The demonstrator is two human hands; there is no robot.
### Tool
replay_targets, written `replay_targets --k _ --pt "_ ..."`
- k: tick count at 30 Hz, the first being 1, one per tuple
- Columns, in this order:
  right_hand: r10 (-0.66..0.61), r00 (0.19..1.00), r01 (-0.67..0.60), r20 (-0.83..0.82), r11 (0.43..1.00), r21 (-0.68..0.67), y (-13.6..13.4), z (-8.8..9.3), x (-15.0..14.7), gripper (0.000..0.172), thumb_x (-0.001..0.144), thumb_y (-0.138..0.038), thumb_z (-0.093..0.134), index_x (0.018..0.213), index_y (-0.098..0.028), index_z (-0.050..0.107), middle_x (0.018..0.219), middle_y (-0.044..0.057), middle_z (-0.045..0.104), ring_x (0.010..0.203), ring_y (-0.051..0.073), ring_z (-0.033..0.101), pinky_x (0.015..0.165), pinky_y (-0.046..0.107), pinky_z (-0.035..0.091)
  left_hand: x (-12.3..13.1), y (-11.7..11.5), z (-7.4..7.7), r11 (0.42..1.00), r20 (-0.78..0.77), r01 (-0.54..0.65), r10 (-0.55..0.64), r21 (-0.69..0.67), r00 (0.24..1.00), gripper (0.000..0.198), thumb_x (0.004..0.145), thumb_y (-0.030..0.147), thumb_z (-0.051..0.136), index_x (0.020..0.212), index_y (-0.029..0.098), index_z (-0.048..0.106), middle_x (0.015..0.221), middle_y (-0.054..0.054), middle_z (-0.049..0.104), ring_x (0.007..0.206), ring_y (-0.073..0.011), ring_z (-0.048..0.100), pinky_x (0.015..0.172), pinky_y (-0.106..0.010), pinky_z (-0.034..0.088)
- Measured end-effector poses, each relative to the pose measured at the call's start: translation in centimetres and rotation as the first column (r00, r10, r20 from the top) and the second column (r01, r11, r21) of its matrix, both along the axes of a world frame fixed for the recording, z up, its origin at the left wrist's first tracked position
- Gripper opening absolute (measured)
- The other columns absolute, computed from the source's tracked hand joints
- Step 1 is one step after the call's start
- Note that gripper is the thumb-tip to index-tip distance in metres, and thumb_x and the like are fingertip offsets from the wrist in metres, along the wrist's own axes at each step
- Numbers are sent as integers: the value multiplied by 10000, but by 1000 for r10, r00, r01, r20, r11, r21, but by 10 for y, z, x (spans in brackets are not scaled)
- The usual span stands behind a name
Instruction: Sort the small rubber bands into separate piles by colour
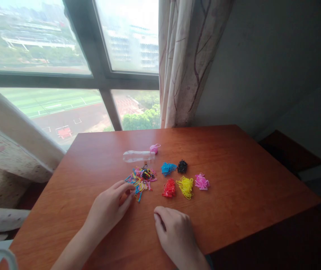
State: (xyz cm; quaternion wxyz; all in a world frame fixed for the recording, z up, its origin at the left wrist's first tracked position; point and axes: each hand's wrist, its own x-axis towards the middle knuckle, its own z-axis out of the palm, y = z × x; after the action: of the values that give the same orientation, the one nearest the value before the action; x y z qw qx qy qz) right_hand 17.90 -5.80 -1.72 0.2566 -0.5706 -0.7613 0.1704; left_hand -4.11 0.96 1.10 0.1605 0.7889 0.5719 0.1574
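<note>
A mixed heap of small coloured loops (145, 176), like rubber bands or thin clips, lies near the middle of the table. At its lower left edge is my left hand (111, 202), thumb and forefinger brought together against the loops; whether one is pinched is hidden. My right hand (174, 228) rests curled on the wood, below the sorted piles, and its fingers hide whatever may be inside. Those single-colour piles are blue (168, 168), black (182, 166), red (169, 188), yellow (186, 186) and pink (202, 182).
Behind the heap, a clear plastic bottle (138, 156) lies on its side, with a pink cap (154, 149) by its neck. The brown wooden table (233, 210) reaches a window (101, 75) and a curtain (183, 63). A pale curved rail (4, 255) shows at lower left.
</note>
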Motion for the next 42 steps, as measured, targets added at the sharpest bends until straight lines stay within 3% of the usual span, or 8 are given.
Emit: replay_targets --k 5,18,35,42 --pt "-5 998 7 55 999 -37 6 4 -5 144 916 -141 511 906 -258 595 768 -39 685 688 149 647 601 266 293 1 -8 -8 999 55 5 -3 -39 999 191 929 276 461 963 246 646 925 3 674 761 -141 646 699 -227 475" --pt "6 990 -2 138 1000 -26 14 7 -14 132 903 -123 563 923 -250 590 753 -36 688 665 150 649 564 263 276 4 -12 -10 997 53 21 -18 -71 998 186 936 236 450 891 246 630 933 1 667 797 -148 647 721 -234 471" --pt "-35 984 46 176 997 -61 30 11 -39 66 898 -220 651 927 -251 600 778 -15 711 687 183 673 562 258 310 5 -11 -13 998 70 53 -50 -44 996 175 934 216 466 925 257 636 979 -1 674 864 -153 662 738 -223 479" --pt "-56 985 63 163 997 -39 34 9 -43 94 896 -149 610 895 -243 606 769 -12 708 681 173 672 568 247 328 6 -12 -13 998 105 56 -53 -25 993 202 910 184 474 940 275 652 1021 5 694 900 -156 682 738 -221 493"
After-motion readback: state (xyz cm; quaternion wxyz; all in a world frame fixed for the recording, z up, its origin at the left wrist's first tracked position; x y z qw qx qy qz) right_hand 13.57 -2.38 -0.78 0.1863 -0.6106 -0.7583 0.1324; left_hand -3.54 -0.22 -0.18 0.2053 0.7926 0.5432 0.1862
